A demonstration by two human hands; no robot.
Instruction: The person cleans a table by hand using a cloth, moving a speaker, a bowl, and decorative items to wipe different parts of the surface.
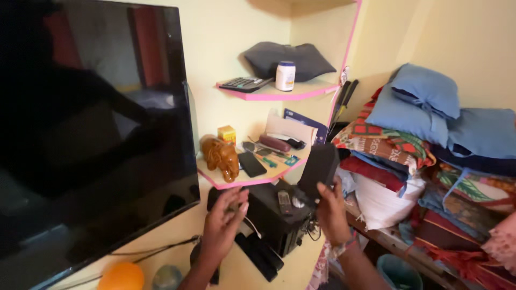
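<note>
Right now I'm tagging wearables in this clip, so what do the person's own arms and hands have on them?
Both forearms are bare, with no sleeves in view. The right hand has a light, patterned band around its wrist. The left hand shows no band, ring or glove that I can make out.

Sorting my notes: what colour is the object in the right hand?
Black; the small speaker in the right hand shows in the head view.

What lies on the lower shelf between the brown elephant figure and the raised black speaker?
In the head view, a flat black phone lies between the elephant and the speaker in the right hand.
</note>
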